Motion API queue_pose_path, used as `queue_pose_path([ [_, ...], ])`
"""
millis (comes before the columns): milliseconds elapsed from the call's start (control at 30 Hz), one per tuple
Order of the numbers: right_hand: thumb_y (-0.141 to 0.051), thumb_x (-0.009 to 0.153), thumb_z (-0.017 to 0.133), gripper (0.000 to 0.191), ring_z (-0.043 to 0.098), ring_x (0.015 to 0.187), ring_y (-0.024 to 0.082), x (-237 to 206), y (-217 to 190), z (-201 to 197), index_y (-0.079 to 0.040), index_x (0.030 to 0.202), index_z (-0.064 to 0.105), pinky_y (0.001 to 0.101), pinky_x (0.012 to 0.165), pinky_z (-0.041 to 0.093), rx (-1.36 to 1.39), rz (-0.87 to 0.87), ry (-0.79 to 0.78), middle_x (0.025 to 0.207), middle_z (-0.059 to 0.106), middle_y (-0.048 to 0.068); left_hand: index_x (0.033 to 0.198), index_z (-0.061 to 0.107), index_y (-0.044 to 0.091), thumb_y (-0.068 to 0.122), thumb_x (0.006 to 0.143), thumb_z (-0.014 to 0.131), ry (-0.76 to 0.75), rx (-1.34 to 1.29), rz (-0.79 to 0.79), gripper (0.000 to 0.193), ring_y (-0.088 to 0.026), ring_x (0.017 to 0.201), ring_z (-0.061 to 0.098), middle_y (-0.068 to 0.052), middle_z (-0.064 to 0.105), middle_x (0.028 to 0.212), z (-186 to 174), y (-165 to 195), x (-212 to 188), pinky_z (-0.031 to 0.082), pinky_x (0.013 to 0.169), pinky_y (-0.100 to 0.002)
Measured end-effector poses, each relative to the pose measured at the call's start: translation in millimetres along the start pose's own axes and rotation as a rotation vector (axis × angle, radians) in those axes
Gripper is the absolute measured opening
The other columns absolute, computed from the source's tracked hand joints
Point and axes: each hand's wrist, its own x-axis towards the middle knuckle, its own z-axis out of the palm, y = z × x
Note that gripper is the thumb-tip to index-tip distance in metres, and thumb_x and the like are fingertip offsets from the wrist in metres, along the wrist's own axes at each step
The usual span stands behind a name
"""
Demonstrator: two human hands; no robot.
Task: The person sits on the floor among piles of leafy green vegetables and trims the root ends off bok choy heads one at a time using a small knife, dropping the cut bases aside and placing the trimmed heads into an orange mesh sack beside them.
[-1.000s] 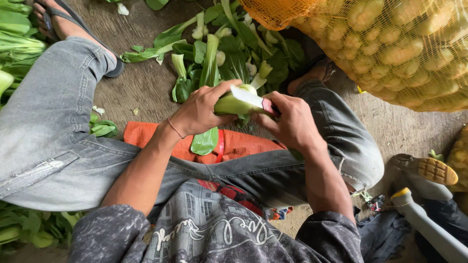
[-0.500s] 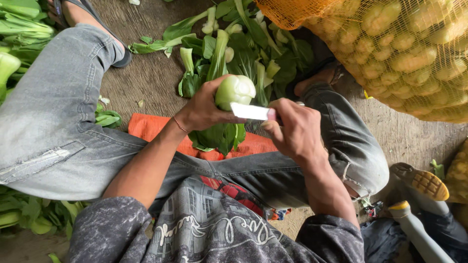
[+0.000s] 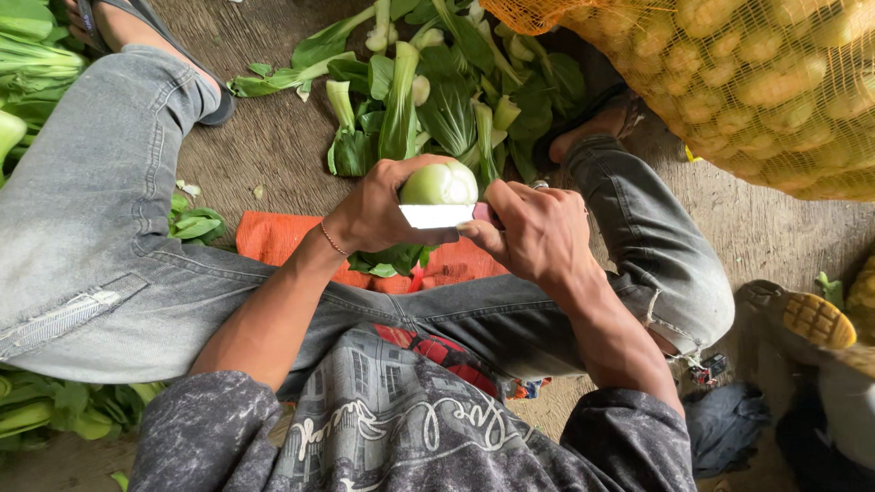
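Note:
My left hand (image 3: pixel 387 211) grips a pale green leafy vegetable head (image 3: pixel 439 183) by its stem end, base turned up, its dark leaves (image 3: pixel 392 259) hanging below. My right hand (image 3: pixel 538 232) is closed on a knife whose flat blade (image 3: pixel 436 215) lies across the stem just under the cut base, thumb resting on the blade's edge. Both hands are held between my knees, above an orange cloth (image 3: pixel 273 239) on the ground.
A heap of trimmed green leaves (image 3: pixel 437 91) lies on the concrete floor ahead. An orange mesh sack of pale tubers (image 3: pixel 729 82) fills the top right. More leafy greens lie at far left (image 3: pixel 27 64) and bottom left (image 3: pixel 55 410). A shoe sole (image 3: pixel 816 319) shows right.
The vegetable has been turned so its rounded cut base faces up. The blade now lies flat across the stem, and both hands sit slightly lower and closer together.

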Motion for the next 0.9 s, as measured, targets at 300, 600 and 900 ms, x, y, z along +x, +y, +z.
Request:
queue_pose_path([
  [300,-0.040,0.106,0.056,0.039,0.064,0.062,0.035,4,19,-3,-0.009,0.083,0.057,0.0480,0.055,0.047,-0.090,0.205,0.052,0.066,0.062,0.013,0.115,0.074,0.003,0.022,0.074,0.093,-0.232,-0.195,-0.222,0.049,-0.009,0.081,0.074,-0.003,0.080,0.093,-14,23,-5,0.063,0.075,-0.028],
  [600,-0.032,0.108,0.054,0.037,0.058,0.070,0.046,-7,38,8,-0.003,0.086,0.056,0.0526,0.060,0.043,0.126,0.329,0.077,0.069,0.057,0.023,0.124,0.067,0.004,0.031,0.078,0.093,-0.023,-0.149,-0.045,0.060,-0.007,0.095,0.069,0.001,0.074,0.105,2,-10,-12,0.058,0.087,-0.027],
  [900,-0.035,0.107,0.043,0.043,0.065,0.066,0.034,-5,16,2,-0.005,0.096,0.071,0.0415,0.064,0.049,0.240,0.330,0.008,0.075,0.067,0.018,0.101,0.074,0.009,0.034,0.078,0.077,0.928,-0.840,-0.785,0.034,-0.018,0.081,0.071,-0.004,0.074,0.094,14,-142,19,0.058,0.070,-0.035],
])
